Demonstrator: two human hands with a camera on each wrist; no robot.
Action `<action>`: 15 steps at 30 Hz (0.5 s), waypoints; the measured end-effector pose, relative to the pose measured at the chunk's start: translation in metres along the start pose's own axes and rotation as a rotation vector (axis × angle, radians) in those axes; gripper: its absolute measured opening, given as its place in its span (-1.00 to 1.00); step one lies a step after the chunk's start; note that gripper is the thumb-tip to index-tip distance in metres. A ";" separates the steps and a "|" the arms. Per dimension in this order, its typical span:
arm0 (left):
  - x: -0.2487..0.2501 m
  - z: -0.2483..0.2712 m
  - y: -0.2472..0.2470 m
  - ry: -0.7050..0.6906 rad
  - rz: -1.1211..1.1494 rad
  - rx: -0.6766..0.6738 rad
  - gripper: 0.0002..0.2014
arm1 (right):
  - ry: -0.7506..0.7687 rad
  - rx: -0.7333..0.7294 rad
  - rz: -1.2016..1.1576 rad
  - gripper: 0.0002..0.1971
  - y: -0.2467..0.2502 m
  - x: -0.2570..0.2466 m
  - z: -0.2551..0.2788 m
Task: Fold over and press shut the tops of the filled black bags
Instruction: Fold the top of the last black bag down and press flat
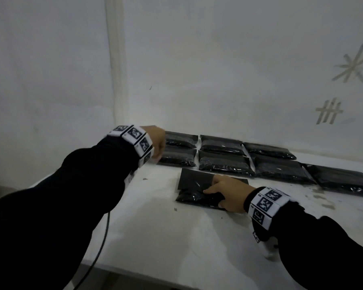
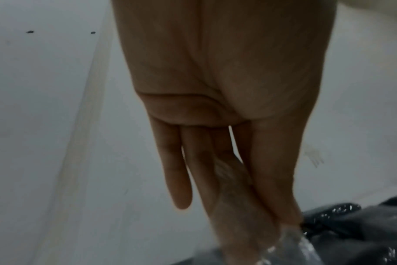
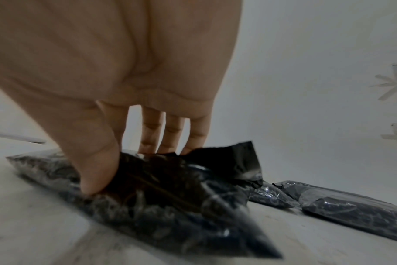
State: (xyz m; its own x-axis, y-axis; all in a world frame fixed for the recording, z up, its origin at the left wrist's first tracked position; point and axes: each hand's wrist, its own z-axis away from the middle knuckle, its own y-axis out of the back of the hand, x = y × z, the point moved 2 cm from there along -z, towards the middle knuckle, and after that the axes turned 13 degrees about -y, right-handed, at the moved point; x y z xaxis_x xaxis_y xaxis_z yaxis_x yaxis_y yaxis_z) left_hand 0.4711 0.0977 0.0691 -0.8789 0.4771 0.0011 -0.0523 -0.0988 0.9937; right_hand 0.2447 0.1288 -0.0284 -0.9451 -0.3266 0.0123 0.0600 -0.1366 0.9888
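A pale, off-white wall (image 1: 228,59) fills the upper part of the frame under dim, greyish light. A vertical cream strip (image 1: 115,59) runs down it left of centre. At the right edge, tape marks (image 1: 353,65) form a star, with a crossed tally shape (image 1: 329,111) below. A scuffed white table (image 1: 155,227) spans the lower half, its front edge at the bottom

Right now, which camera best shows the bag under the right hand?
The head view: the near bag lies whole, top flap flat, right hand on it. The right wrist view shows it close but blurred; the left wrist view shows other bags only.
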 end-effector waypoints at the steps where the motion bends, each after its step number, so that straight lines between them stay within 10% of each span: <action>1: 0.009 -0.003 0.012 -0.036 0.017 0.040 -0.84 | -0.003 0.000 0.004 -0.43 0.000 0.000 0.001; 15: 0.100 -0.005 0.078 -0.300 0.343 0.302 -0.93 | -0.054 -0.121 -0.208 -0.41 0.001 0.011 0.026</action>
State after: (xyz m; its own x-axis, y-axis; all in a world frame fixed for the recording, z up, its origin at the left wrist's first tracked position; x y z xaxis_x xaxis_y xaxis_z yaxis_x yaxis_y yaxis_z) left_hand 0.3773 0.1335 0.1459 -0.6453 0.6941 0.3191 0.3908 -0.0590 0.9186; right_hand 0.2260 0.1496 -0.0238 -0.9567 -0.2298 -0.1788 -0.1028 -0.3079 0.9458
